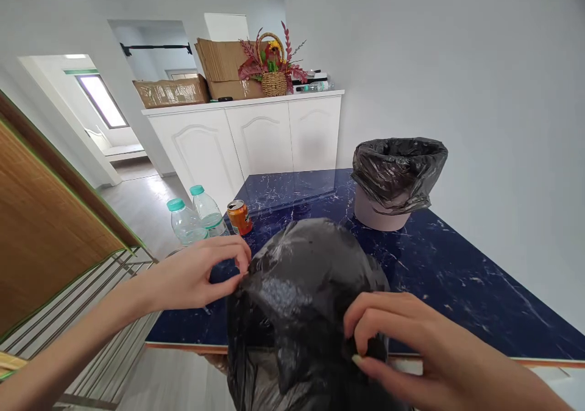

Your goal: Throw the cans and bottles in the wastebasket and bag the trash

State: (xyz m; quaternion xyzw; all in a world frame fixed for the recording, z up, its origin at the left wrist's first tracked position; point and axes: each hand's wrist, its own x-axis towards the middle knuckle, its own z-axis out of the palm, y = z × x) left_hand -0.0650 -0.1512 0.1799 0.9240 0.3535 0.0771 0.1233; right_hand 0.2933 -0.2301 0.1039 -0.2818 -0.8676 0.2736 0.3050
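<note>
A black plastic bag (pixel 311 265), puffed out at the top, hangs over the near edge of the dark blue marbled table (pixel 457 277). My left hand (pixel 205 271) pinches the bag at its upper left side, thumb and fingertips together. On the bag's right side, my right hand (pixel 402 338) has its thumb and curled fingers closed on the black plastic. What lies inside the bag, if anything, is hidden.
A bin (pixel 379 213) lined with a black bag stands at the back right. Clear bottles (pixel 187 225) with teal caps and an orange can (pixel 240 217) are at the left. Behind is a white cabinet (pixel 265 137) with cardboard boxes and a flower basket (pixel 274 84). A metal rack (pixel 95 332) is lower left.
</note>
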